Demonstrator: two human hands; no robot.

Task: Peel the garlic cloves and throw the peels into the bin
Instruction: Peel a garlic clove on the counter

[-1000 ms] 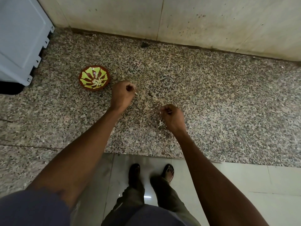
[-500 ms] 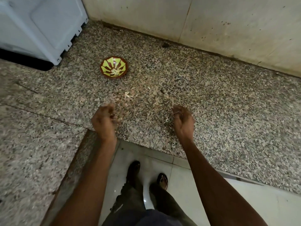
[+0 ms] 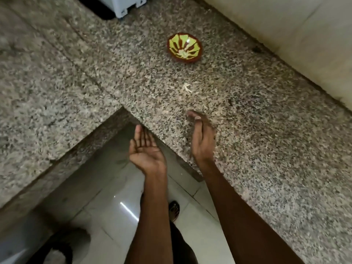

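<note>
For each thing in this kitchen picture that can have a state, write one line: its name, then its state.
Left hand: open, palm up, held just off the counter edge, nothing visible in it.
Right hand: open, on edge over the granite counter, fingers blurred.
Bowl: upright on the counter, pale pieces inside.
Garlic peel scraps: loose on the counter, between bowl and right hand.
White appliance: at the top edge, mostly out of view.

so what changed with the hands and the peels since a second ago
Both hands were curled a second ago. Now the left hand is open, palm up, off the counter edge; the right hand lies flat on edge beside it, fingers straight. The camera swung right. The bowl and the loose peel stayed put.
</note>
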